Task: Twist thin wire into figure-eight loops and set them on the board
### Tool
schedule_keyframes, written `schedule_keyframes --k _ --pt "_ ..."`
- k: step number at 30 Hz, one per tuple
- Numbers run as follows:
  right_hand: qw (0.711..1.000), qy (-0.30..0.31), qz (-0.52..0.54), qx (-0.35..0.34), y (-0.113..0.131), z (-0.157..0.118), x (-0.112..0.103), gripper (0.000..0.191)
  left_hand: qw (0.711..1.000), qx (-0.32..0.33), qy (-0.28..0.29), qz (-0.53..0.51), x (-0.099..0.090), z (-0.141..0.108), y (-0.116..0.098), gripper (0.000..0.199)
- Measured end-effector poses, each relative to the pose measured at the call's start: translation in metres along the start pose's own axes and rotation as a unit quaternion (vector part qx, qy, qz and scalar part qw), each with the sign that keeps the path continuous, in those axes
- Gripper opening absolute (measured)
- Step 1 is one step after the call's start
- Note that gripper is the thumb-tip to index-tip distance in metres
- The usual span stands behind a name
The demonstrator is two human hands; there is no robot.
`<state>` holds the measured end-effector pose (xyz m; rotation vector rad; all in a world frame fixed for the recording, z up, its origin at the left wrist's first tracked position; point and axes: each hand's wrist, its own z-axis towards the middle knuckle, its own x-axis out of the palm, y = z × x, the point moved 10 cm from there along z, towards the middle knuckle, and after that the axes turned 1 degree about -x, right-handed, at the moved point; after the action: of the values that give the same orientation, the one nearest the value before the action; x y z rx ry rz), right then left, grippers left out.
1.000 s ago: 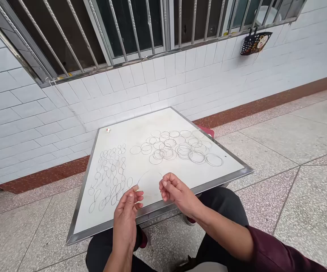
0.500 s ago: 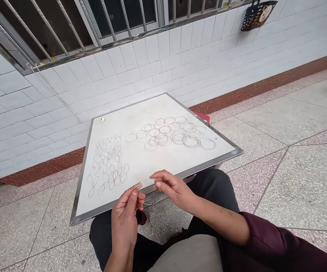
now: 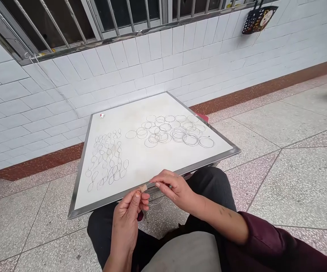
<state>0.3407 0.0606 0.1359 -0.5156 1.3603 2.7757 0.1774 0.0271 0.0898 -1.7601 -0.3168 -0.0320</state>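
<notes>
Thin wire (image 3: pixel 157 204) is in your two hands, at about the middle of the near edge of the worktop (image 3: pixel 149 158). Your left hand (image 3: pixel 126 219) pinches it between thumb and index finger, other fingers curled loosely. Tan piece (image 3: pixel 144 188) sits at that index fingertip; can't tell if it's tape on the finger or separate. Your right hand (image 3: pixel 177 190) has thumb and index finger closed on the wire, just beside the left fingertips. Short span runs between the hands; a slack curve hangs below them, seen against the floor (image 3: pixel 169 215).

On the worktop: figure-eight loops (image 3: pixel 115 172) in rough rows along the left edge, down toward the near left corner. Round rings (image 3: pixel 177 134), many overlapping, spread from the middle to the right edge. Small white-and-red item (image 3: pixel 102 116) just inside the far left corner. Far edge is by the tiled wall (image 3: pixel 140 71). Dark patterned bag (image 3: pixel 258 20) hangs beyond the right edge.
</notes>
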Motion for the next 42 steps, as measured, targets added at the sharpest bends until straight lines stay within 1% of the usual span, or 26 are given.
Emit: schedule_keyframes --k 4,10,14,18,21,26,31,34,38,42 --pt "1.0 0.001 -0.016 -0.014 0.004 0.0 0.0 0.021 1.0 -0.02 0.015 0.005 0.001 -0.003 0.004 0.032" --pt "0.999 0.003 -0.034 -0.033 0.004 -0.001 -0.001 0.022 0.998 -0.037 0.042 -0.029 0.005 -0.005 0.007 0.03" --pt "0.997 0.007 -0.052 -0.049 0.004 -0.004 0.0 0.024 0.997 -0.047 0.054 -0.012 0.009 -0.005 0.008 0.031" --pt "0.997 0.012 -0.041 -0.058 0.006 -0.005 0.001 0.025 0.996 -0.057 0.064 0.009 0.012 -0.005 0.009 0.03" --pt "0.998 0.012 -0.023 -0.057 0.007 -0.003 0.001 0.022 0.996 -0.061 0.069 0.016 0.014 -0.006 0.011 0.029" --pt "0.998 0.043 0.016 -0.048 0.007 0.0 0.007 0.02 0.992 -0.078 0.09 0.038 0.02 -0.008 0.014 0.03" --pt "0.994 0.1 0.031 -0.036 0.007 0.001 0.016 0.019 0.986 -0.096 0.125 0.05 0.027 -0.01 0.018 0.03" --pt "0.991 0.13 0.027 -0.03 0.007 0.0 0.019 0.015 0.981 -0.135 0.141 0.02 0.029 -0.01 0.027 0.029" --pt "0.988 0.15 0.027 -0.019 0.003 -0.002 0.021 0.013 0.967 -0.189 0.154 -0.078 0.03 -0.01 0.043 0.023" --pt "0.988 0.152 0.024 -0.013 0.001 -0.002 0.021 0.013 0.958 -0.198 0.157 -0.135 0.031 -0.008 0.05 0.018"
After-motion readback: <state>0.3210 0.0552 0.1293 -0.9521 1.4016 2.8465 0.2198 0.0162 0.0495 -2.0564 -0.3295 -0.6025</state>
